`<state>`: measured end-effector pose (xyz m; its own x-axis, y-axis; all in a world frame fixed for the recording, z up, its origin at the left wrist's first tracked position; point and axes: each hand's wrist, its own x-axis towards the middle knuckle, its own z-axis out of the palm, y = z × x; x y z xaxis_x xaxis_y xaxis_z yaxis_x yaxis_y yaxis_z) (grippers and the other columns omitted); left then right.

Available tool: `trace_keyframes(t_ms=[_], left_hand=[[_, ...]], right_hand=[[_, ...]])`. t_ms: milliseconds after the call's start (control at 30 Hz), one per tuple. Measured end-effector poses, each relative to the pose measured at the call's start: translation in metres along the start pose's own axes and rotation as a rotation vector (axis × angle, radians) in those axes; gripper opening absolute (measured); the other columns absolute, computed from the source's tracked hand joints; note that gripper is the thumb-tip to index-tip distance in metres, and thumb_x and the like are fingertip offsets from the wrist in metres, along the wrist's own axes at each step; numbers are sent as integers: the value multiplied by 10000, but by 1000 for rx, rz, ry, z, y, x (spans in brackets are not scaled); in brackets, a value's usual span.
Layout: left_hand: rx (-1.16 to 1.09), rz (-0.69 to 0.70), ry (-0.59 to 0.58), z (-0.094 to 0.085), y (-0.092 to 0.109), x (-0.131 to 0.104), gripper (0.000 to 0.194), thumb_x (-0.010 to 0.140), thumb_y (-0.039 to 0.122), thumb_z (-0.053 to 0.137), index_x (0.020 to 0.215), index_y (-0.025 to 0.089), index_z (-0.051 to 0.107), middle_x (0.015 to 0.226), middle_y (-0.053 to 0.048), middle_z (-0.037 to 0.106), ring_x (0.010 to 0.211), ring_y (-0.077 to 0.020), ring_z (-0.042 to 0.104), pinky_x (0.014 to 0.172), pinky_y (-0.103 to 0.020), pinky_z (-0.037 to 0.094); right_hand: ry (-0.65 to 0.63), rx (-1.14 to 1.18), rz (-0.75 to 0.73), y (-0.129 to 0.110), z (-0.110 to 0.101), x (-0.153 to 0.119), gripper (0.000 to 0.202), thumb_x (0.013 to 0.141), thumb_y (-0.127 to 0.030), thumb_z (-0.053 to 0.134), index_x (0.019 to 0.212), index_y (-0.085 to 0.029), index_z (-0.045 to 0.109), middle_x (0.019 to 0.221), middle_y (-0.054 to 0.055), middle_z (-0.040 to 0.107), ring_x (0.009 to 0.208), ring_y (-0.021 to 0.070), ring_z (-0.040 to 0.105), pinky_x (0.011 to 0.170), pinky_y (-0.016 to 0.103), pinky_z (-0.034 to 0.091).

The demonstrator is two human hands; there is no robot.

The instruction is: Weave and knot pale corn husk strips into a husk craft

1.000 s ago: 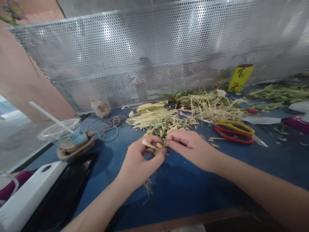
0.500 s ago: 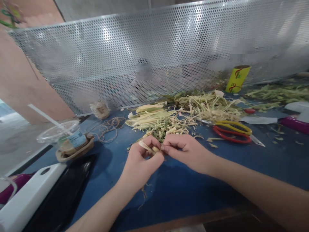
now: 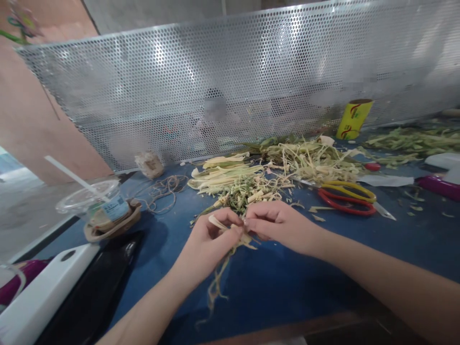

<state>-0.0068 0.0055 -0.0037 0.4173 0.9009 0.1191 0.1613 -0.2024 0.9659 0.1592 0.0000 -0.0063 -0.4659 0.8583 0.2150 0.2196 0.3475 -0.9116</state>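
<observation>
My left hand (image 3: 215,242) is closed round a folded, pale corn husk (image 3: 217,223), one flap of which sticks up above the thumb. Thin, frayed husk strands (image 3: 215,285) dangle below the fingers over the blue table. The fingertips of my right hand (image 3: 282,223) pinch the husk's other end, touching the left fingertips; the pinched spot itself is mostly hidden. Just beyond both hands lies a heap of chopped green and pale plant scraps (image 3: 247,189). Behind it, flat husk strips (image 3: 226,170) lie side by side.
Red-and-yellow-handled scissors (image 3: 347,199) and a white-bladed knife (image 3: 386,180) lie right. Tangled husk shreds (image 3: 312,158) and a yellow tube (image 3: 355,120) stand before a perforated metal screen (image 3: 251,62). Left are twine (image 3: 163,191), a plastic cup (image 3: 108,206) and a black tray (image 3: 93,292).
More frayed strands now hang below my left hand, and loose ends show between the hands. Both hands stay close together, with the right slightly shifted.
</observation>
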Motion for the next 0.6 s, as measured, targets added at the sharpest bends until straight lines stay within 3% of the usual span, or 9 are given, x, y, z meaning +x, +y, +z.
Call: trace_keyframes(t_ms=[100,233,433,600], left_hand=[[110,75,7,-6,2,3,187,717,293,582,861,175,603,748,-13,600,672,-121,528,582,-221,408],[238,153,8,-10,3,5,428,682,273,640,1092,222,529,857,-28,652,763,-159,585,654,-256,455],[284,149,-15,-11,1,8,477,667,211,642,1127,204,519,735,2,649,715,-142,589,709,-274,462],[195,62,27,-13,5,10,407,673,248,642,1067,187,558,721,0,635,670,-130,591,626,-237,470]], right_hand=[[-13,-53,7,1,-8,1,277,797,-255,461,545,-156,400,497,-59,350,452,50,319,454,189,262],[-39,-61,55,2,-11,0,285,813,-322,452,584,-153,451,491,-54,384,444,57,343,452,197,273],[-24,-132,59,2,-7,2,295,807,-307,456,560,-148,437,498,-54,361,458,53,326,455,193,264],[8,-375,54,3,-11,-1,319,769,-472,490,675,-171,442,526,-62,354,469,63,316,442,191,247]])
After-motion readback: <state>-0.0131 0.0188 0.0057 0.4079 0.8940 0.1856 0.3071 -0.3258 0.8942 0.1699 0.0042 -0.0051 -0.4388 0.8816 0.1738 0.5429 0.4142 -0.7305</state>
